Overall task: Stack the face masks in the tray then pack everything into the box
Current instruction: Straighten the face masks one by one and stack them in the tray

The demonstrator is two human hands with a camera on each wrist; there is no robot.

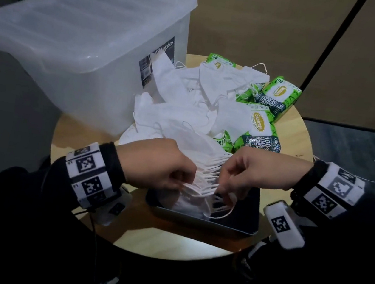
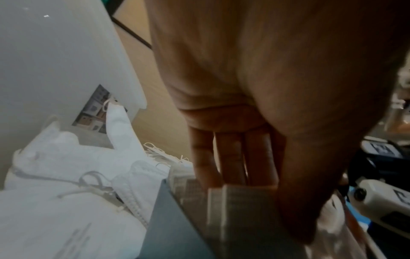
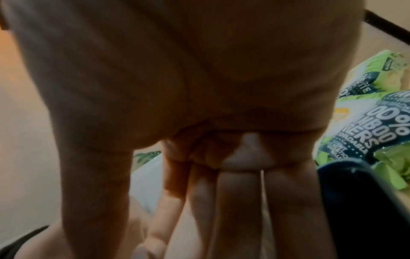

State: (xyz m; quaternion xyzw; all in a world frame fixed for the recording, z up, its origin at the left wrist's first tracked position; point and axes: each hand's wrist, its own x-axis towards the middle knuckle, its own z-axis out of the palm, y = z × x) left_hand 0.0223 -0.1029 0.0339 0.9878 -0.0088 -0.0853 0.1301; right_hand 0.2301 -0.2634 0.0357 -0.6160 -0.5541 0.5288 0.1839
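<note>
Translucent box (image 1: 76, 37), lid on, stands at the far left, partly on the round wooden table (image 1: 167, 247); the lid will have to come off before packing, judged from its seating.

Dark tray (image 1: 247, 213) sits at the table's near edge, under both hands; some white masks already lie in it, with ear loops spilling toward the near rim.

Loose pile of face masks (image 1: 187, 98) lies between box and tray, unsorted, one mask leaning against the box wall; green wipe packs (image 1: 281, 94) lie at the pile's right and far side, some partly buried under masks.

Bundle of masks (image 1: 204, 168) is held just above the tray, edges fanned and not flush.

Left hand (image 1: 161, 164) has fingers curled around the bundle's left end; right hand (image 1: 249, 172) pinches the right end near the ear loops, fingers bent down onto it; wrist views show only palms and fingers close up, so the contact itself is read from the head view.

Step in hand, as judged: squaring and lowering the bundle into the tray; to do well, tap the edges level first, tuck the trailing loops inside the rim, and set the bundle flat on the masks already there; risk is the fan sliding apart on release, or a loop snagging a finger.
</note>
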